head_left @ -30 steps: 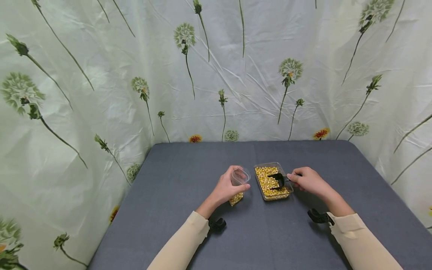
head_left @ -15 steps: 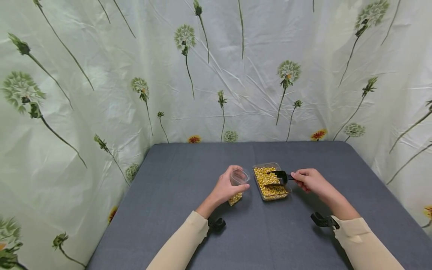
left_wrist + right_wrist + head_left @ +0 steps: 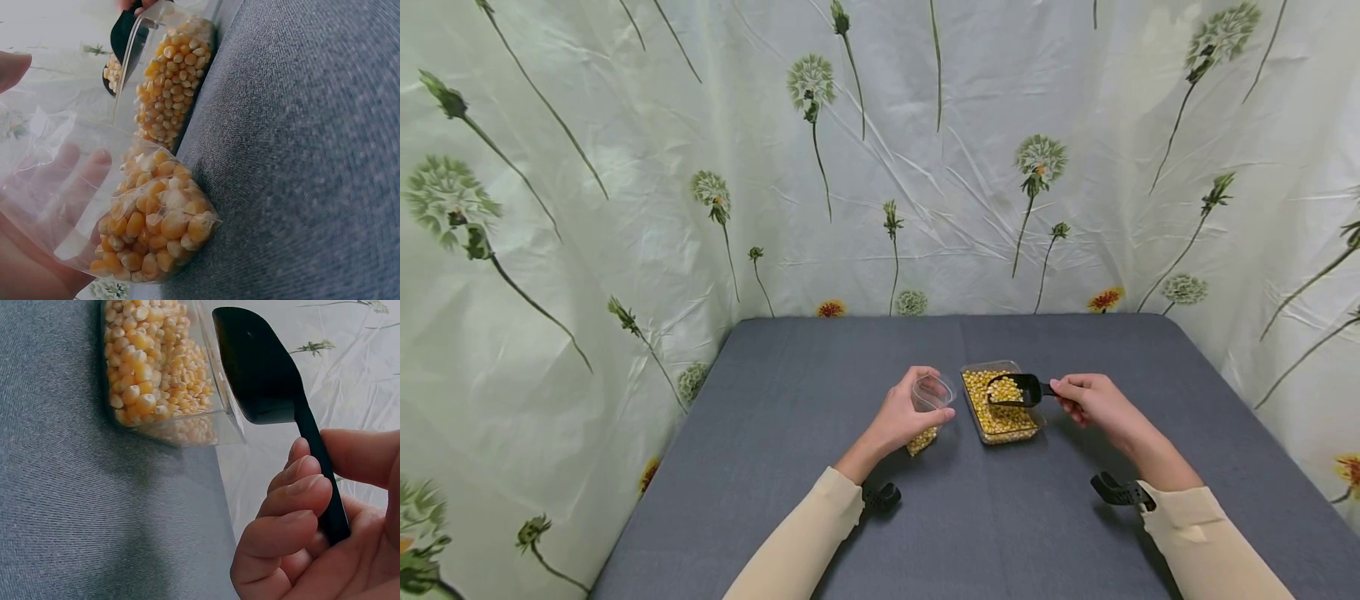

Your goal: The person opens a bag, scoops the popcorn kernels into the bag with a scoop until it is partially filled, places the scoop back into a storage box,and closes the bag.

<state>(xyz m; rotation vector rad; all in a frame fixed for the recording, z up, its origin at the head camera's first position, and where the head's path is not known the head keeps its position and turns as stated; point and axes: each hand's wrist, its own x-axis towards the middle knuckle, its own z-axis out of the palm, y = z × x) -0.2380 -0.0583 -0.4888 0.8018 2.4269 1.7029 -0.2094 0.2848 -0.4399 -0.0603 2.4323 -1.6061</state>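
The right hand [image 3: 1096, 406] holds a scoop [image 3: 1032, 389] (corn [image 3: 1004, 391] inside) over a tray [image 3: 1006, 366]; the left hand [image 3: 901, 421] grips a bag [image 3: 929, 402].

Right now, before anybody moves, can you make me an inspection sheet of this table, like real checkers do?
Surface: grey cloth-covered table; no spills seen.
Job's things: open clear tub holding corn kernels; black scoop above it, carrying some; clear plastic bag with kernels at its bottom.
Clutter: nothing seen.
Grips: left grip holds the bag; right grip holds the scoop by its handle.
Cables: nothing seen.
Surroundings: pale hanging fabric with a dandelion print, behind the table and at both sides.
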